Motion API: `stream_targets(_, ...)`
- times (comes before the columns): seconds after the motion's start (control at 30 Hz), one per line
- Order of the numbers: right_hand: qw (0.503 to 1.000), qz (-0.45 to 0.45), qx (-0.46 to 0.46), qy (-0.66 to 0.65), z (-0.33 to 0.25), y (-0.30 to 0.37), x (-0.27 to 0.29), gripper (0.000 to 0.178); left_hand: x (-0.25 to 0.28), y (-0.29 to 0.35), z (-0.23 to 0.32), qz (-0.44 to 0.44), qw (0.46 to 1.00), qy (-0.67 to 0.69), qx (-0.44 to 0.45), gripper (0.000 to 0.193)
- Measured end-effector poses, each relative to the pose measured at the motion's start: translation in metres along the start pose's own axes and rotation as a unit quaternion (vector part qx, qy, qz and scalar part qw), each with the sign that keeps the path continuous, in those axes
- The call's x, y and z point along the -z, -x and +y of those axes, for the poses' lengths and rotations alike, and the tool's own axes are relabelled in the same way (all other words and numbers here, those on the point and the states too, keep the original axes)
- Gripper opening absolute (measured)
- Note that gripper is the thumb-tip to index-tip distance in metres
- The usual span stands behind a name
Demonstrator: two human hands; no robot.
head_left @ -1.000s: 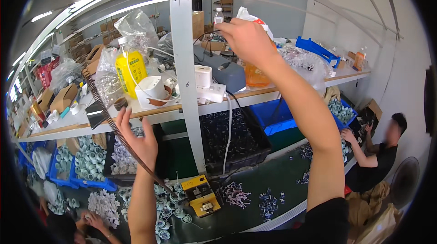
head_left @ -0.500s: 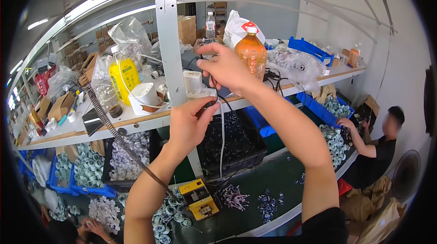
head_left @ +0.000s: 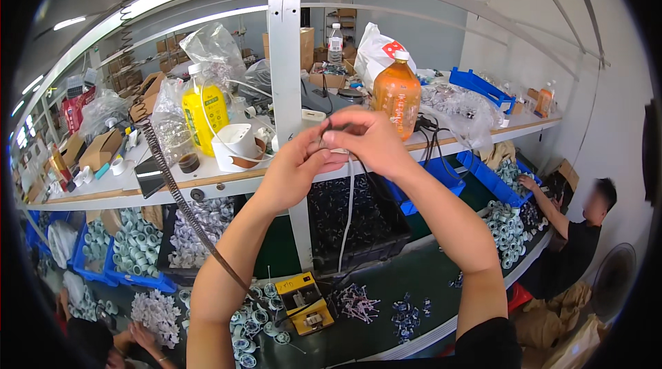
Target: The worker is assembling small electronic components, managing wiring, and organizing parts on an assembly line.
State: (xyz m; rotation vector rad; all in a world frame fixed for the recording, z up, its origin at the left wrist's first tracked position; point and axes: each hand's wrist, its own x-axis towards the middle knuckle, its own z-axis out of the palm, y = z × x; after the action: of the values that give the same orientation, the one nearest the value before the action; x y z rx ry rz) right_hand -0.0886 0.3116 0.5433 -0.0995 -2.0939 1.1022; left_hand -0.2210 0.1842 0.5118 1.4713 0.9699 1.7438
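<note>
Above the shelf edge, beside the metal post, my two hands meet at a thin black cable (head_left: pixel 326 86). My left hand (head_left: pixel 289 169) is closed, its thumb and fingers pinching the cable from the left. My right hand (head_left: pixel 372 145) has its thumb and fingers closed on the same cable, right against the left fingertips. The part between the fingers is mostly hidden. Just behind the hands, a white charger block (head_left: pixel 312 117) is partly covered. A white cord (head_left: pixel 349 214) hangs down below the hands.
Close by on the shelf stand an orange drink bottle (head_left: pixel 397 97), a yellow bottle (head_left: pixel 205 117) and a white cup-shaped holder (head_left: pixel 234 146). A metal post (head_left: pixel 285 45) rises left of my hands. Below are a black bin (head_left: pixel 358 221) and a yellow device (head_left: pixel 305 303). Another person (head_left: pixel 576 238) works at right.
My right hand has come down to meet my left hand; before, it was raised and apart from it. The whole view has shifted, so the shelf appears farther right.
</note>
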Motion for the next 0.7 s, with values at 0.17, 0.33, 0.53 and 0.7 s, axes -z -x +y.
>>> stream_targets(0.17,0.992,0.100,0.010,0.080,-0.001,-0.050,0.011,0.024,0.025,0.013,0.015,0.118,0.960,-0.254,-0.016,0.042)
stream_targets(0.33,0.962,0.092,0.012,0.257,0.003,-0.086,-0.007,0.025,0.037,-0.010,0.005,0.283,0.776,-0.449,-0.341,0.044)
stream_targets(0.53,0.949,0.032,0.013,0.313,0.002,-0.081,-0.014,0.025,0.046,-0.023,-0.013,0.239,0.899,-0.294,-0.218,0.048)
stream_targets(0.7,0.954,0.017,0.013,0.298,0.005,-0.078,-0.009,0.023,0.055,-0.029,-0.018,0.216,0.954,-0.183,-0.103,0.071)
